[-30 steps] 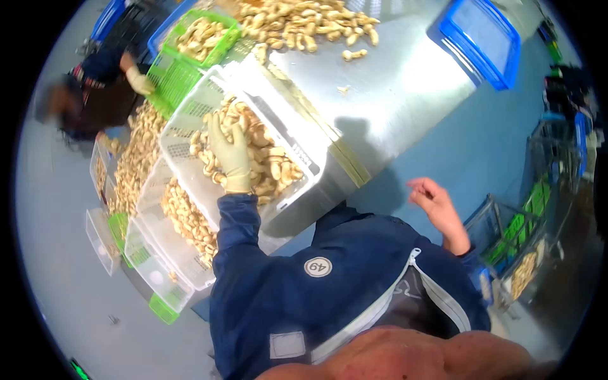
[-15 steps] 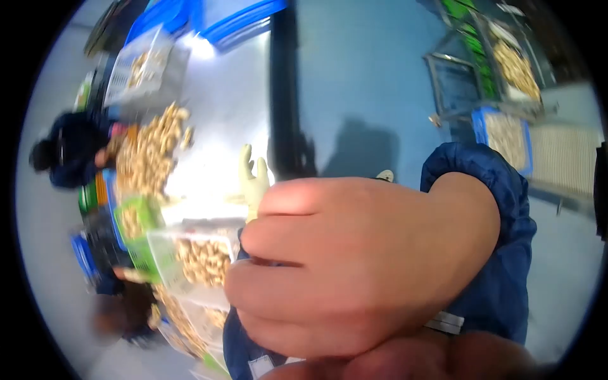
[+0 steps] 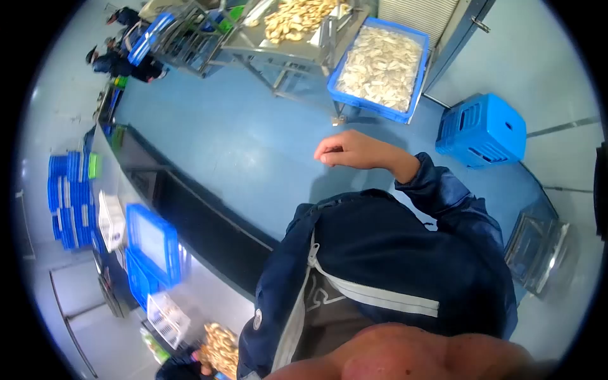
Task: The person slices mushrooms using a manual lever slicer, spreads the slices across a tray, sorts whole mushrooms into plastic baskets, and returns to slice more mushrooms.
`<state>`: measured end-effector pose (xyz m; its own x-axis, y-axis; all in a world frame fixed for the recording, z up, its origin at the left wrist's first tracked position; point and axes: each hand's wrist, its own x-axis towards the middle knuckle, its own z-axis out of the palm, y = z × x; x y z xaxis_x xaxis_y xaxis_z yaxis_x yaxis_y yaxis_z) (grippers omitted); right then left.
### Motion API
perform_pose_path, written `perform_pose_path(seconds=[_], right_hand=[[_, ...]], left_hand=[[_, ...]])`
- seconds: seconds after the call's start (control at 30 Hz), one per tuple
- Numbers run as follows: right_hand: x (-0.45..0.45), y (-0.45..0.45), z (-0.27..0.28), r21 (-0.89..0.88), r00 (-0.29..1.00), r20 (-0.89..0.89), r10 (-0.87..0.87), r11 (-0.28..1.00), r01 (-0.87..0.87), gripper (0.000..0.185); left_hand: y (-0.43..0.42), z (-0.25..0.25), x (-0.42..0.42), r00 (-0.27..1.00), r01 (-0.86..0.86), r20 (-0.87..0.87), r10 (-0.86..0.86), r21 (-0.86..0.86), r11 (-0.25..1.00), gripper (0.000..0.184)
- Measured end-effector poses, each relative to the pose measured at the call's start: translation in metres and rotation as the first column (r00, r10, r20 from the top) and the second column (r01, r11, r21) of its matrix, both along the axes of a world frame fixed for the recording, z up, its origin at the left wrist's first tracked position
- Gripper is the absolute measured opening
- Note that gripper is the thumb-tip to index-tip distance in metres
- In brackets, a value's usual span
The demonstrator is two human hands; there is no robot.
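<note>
My right hand (image 3: 351, 150), bare below a dark blue jacket sleeve (image 3: 443, 190), hangs in front of my body above the blue floor. Its fingers are curled in and pressed together, and nothing shows in them. It touches no object; the closest thing is a blue tray (image 3: 370, 109) of pale sliced pieces (image 3: 383, 66), beyond it at the top. My left hand is out of view.
A steel table (image 3: 278, 54) with tan knobbly pieces (image 3: 294, 19) stands beside the tray. At right is a blue stool (image 3: 497, 133). On the left, a long worktable (image 3: 215, 275) carries blue bins (image 3: 155, 237) and a white basket (image 3: 168, 320). People (image 3: 114, 62) are far off.
The view has swung from the worktable with its tan pieces toward the floor, tray and stool. My right hand has moved away from the camera; the gloved hand has left the view.
</note>
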<state>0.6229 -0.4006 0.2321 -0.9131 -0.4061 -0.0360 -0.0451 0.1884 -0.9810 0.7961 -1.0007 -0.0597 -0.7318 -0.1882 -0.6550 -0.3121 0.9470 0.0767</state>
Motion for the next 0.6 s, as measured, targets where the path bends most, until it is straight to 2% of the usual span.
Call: perform_pose_path(seconds=[0.03, 0.07, 0.1, 0.13, 0.17, 0.2, 0.23, 0.27, 0.3, 0.33, 0.37, 0.4, 0.43, 0.47, 0.5, 0.53, 0.57, 0.6], right_hand=[[-0.014, 0.012, -0.004, -0.029, 0.999, -0.021, -0.044, 0.999, 0.043, 0.027], [-0.030, 0.019, -0.009, -0.018, 0.997, 0.005, -0.079, 0.997, 0.079, 0.026], [-0.050, 0.028, -0.018, -0.008, 0.993, 0.038, -0.112, 0.994, 0.112, 0.026], [-0.070, 0.034, -0.028, 0.006, 0.987, 0.065, -0.145, 0.989, 0.145, 0.026], [-0.087, 0.039, -0.039, 0.032, 0.983, 0.071, -0.169, 0.985, 0.167, 0.026], [-0.105, 0.046, -0.053, 0.062, 0.978, 0.074, -0.196, 0.979, 0.192, 0.026], [-0.125, 0.052, -0.061, 0.096, 0.972, 0.072, -0.224, 0.971, 0.217, 0.026], [-0.142, 0.060, -0.064, 0.082, 0.966, 0.088, -0.242, 0.969, 0.235, 0.026], [-0.157, 0.064, -0.076, 0.080, 0.938, 0.130, -0.320, 0.947, 0.312, 0.025], [-0.174, 0.068, -0.089, 0.084, 0.901, 0.169, -0.399, 0.917, 0.390, 0.024], [-0.190, 0.074, -0.093, 0.102, 0.855, 0.212, -0.473, 0.881, 0.462, 0.023], [-0.206, 0.084, -0.083, 0.129, 0.828, 0.219, -0.516, 0.857, 0.499, 0.023], [-0.212, 0.087, -0.080, 0.144, 0.795, 0.222, -0.564, 0.826, 0.545, 0.022], [-0.225, 0.089, -0.082, 0.145, 0.753, 0.215, -0.622, 0.783, 0.605, 0.021], [-0.241, 0.089, -0.086, 0.136, 0.719, 0.206, -0.664, 0.747, 0.651, 0.021], [-0.247, 0.091, -0.086, 0.125, 0.689, 0.196, -0.698, 0.715, 0.688, 0.022], [-0.251, 0.095, -0.087, 0.116, 0.659, 0.181, -0.730, 0.681, 0.723, 0.022], [-0.257, 0.096, -0.087, 0.111, 0.619, 0.173, -0.766, 0.639, 0.761, 0.023]], left_hand=[[-0.018, -0.006, -0.025, 0.994, 0.111, 0.009, -0.110, -0.062, 0.992, 0.013], [-0.039, -0.012, -0.054, 0.956, 0.290, 0.011, -0.292, -0.140, 0.947, 0.012], [-0.046, -0.001, -0.090, 0.862, 0.490, -0.022, -0.506, -0.218, 0.844, 0.012], [-0.044, 0.018, -0.129, 0.746, 0.589, -0.239, -0.621, -0.198, 0.783, 0.011], [-0.036, 0.032, -0.175, 0.692, 0.637, -0.262, -0.673, -0.218, 0.740, 0.011], [-0.033, 0.023, -0.227, 0.684, 0.562, -0.483, -0.547, -0.129, 0.817, 0.012], [0.002, 0.033, -0.284, 0.931, -0.120, -0.289, 0.225, 0.340, 0.933, 0.017], [0.002, 0.010, -0.350, 0.760, 0.475, -0.507, -0.407, 0.004, 0.880, 0.022], [0.065, 0.040, -0.403, 0.924, 0.111, -0.382, -0.017, 0.226, 0.968, 0.021], [0.096, 0.019, -0.461, 0.912, 0.003, -0.400, 0.090, 0.227, 0.974, 0.032], [0.142, 0.026, -0.507, 0.855, 0.152, -0.518, 0.016, 0.280, 0.948, 0.045], [0.207, 0.058, -0.552, 0.820, 0.244, -0.573, 0.017, 0.377, 0.893, 0.043], [0.281, 0.097, -0.584, 0.865, 0.139, -0.462, 0.196, 0.597, 0.790, 0.040], [0.351, 0.129, -0.614, 0.850, 0.260, -0.521, 0.074, 0.538, 0.802, 0.037], [0.385, 0.088, -0.665, 0.682, 0.564, -0.728, -0.065, 0.468, 0.680, 0.037], [0.441, 0.104, -0.695, 0.434, 0.825, -0.887, -0.155, 0.323, 0.464, 0.040], [0.493, 0.126, -0.710, 0.632, 0.734, -0.747, -0.206, 0.493, 0.467, 0.041], [0.547, 0.141, -0.727, 0.532, 0.815, -0.812, -0.242, 0.413, 0.405, 0.039]])
